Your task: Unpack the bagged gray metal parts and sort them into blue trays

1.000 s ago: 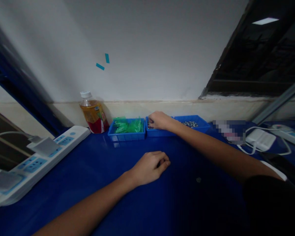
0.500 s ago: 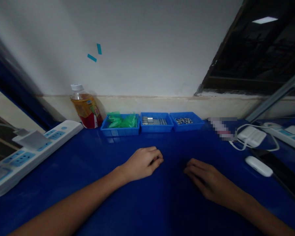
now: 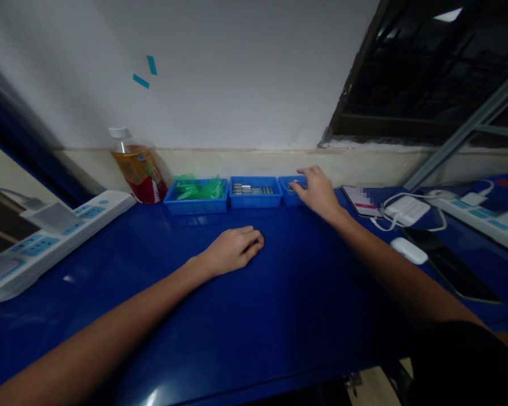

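Observation:
My right hand reaches over the right blue bin, thumb and fingers apart, with nothing seen between them. Small shiny metal parts show in that bin, partly hidden by the hand. My left hand rests on the blue tabletop with its fingers curled in and the thumb against them; I see nothing in it. Ahead of it stands the middle blue bin, holding a row of silver metal pieces. The left blue bin holds crumpled green plastic pieces.
Left of the bins stand a drink bottle and a long white power strip. On the right lie a phone, a white charger with cables, a white earbud case and a dark phone. A wall rises behind.
My right hand has gone forward from the tabletop to the right bin, its fingers spreading. The left hand keeps its place and curl. The camera view has shifted somewhat.

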The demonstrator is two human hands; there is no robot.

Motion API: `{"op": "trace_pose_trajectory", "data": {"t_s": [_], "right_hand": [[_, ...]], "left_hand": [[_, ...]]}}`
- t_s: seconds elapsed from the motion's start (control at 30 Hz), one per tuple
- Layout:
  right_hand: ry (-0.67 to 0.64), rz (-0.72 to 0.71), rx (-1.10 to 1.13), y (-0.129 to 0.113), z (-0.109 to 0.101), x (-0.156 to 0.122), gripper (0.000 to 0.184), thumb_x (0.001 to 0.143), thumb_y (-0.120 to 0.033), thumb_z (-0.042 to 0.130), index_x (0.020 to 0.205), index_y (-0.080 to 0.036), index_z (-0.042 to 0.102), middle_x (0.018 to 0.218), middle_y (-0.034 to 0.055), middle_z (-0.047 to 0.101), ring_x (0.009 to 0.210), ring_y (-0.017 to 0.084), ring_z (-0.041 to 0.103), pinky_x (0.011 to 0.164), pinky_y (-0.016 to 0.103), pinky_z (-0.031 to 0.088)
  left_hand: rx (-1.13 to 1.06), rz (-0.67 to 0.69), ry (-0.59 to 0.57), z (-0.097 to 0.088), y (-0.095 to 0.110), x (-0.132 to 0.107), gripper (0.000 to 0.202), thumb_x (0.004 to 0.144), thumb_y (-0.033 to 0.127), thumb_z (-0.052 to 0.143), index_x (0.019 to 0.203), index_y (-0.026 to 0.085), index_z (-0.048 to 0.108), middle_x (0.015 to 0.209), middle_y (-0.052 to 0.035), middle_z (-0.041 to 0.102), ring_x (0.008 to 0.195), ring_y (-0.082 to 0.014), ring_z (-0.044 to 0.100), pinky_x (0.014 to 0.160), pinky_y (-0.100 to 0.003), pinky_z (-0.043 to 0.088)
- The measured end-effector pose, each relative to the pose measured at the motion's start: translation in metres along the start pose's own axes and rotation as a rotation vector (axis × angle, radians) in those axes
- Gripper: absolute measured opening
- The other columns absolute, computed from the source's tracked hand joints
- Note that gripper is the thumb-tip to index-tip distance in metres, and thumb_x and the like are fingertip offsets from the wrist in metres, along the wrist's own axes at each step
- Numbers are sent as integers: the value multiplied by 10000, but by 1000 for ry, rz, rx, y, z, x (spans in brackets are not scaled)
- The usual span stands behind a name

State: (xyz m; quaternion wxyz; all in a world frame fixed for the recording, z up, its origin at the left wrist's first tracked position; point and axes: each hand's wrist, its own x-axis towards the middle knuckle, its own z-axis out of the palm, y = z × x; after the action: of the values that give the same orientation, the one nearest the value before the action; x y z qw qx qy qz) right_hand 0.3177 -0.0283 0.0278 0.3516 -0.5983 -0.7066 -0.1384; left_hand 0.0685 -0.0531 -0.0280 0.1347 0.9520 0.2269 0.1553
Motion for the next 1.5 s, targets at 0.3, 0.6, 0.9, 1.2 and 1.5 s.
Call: {"op": "trace_pose_trajectory", "data": {"t_s": [0.3,0.6,0.9,1.2,1.5], "right_hand": [[-162,-952,267,-127,-36,-103,158,866,-268,496,948,-206,615,783,32,611,864,198,542,798,367,393],[-291,30,180,-39,64,-36,448,857,-276,497,1274,-129,423,687,20,613,611,179,566,599,284,405],[-309,110,34,-29,52,-50,285,827,-366,582,1020,-163,531,596,-7,618,557,185,611,525,248,357],[-295,126,92,-35,23,-81,237,770,-402,653,825,-199,544,512,-40,596,475,161,599,484,228,347],[-315,86,226,-39,22,-84,220,762,-378,661,794,-212,521,548,-34,623,505,158,617,502,230,385]], "left_hand": [[-15,-1,16,-2,0,-3,154,909,203,421,912,171,572,858,-27,578,766,-147,561,709,-254,451],[-28,-17,6,-4,1,-3,152,912,210,425,944,181,570,872,-31,579,768,-141,575,730,-249,464],[-76,-156,462,-7,-4,-6,176,907,247,456,1058,191,525,1038,-74,533,1016,-208,504,915,-379,427],[-432,-401,651,4,-21,4,443,925,403,398,1291,182,278,1359,-157,361,1273,-258,374,1043,-484,337],[-719,-566,731,1,-24,11,256,884,365,492,1086,209,492,972,-29,590,918,-182,577,848,-350,479]]}}
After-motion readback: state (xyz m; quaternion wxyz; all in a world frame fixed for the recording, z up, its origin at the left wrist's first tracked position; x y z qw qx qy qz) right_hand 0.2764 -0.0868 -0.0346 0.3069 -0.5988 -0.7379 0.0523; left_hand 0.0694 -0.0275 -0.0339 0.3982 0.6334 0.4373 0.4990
